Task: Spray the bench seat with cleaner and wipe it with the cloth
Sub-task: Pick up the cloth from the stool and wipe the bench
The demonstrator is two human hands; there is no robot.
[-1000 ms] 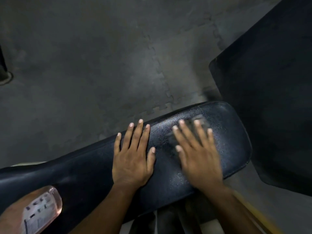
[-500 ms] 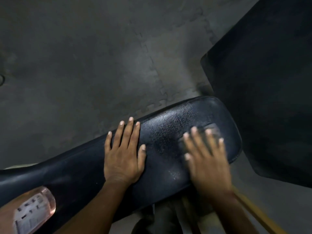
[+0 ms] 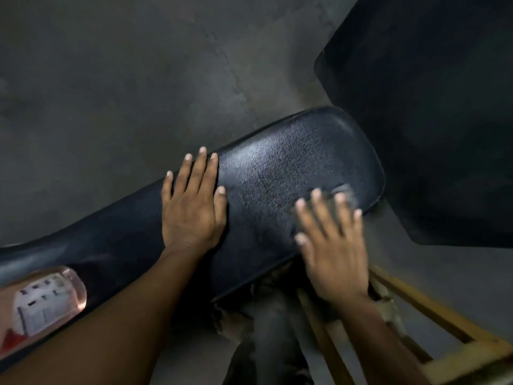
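The black padded bench seat [image 3: 280,168] runs from lower left to upper right, its surface wet and speckled. My left hand [image 3: 191,207] lies flat on it, fingers apart, holding nothing. My right hand [image 3: 330,240], blurred, presses a dark grey cloth [image 3: 345,191] onto the seat's right end near its front edge; only the cloth's far edge shows beyond my fingertips. A clear cleaner bottle [image 3: 41,307] with pinkish liquid and a white label lies at the lower left, by my left forearm.
A large black pad [image 3: 433,107] stands to the right of the seat. The yellow bench frame [image 3: 433,309] shows at the lower right. Grey interlocking floor mats [image 3: 111,79] lie beyond the bench. Dark trousers show under the seat.
My right hand has slid the cloth toward me and to the right, from the seat's far side to its near right edge. My left hand has stayed flat in place.
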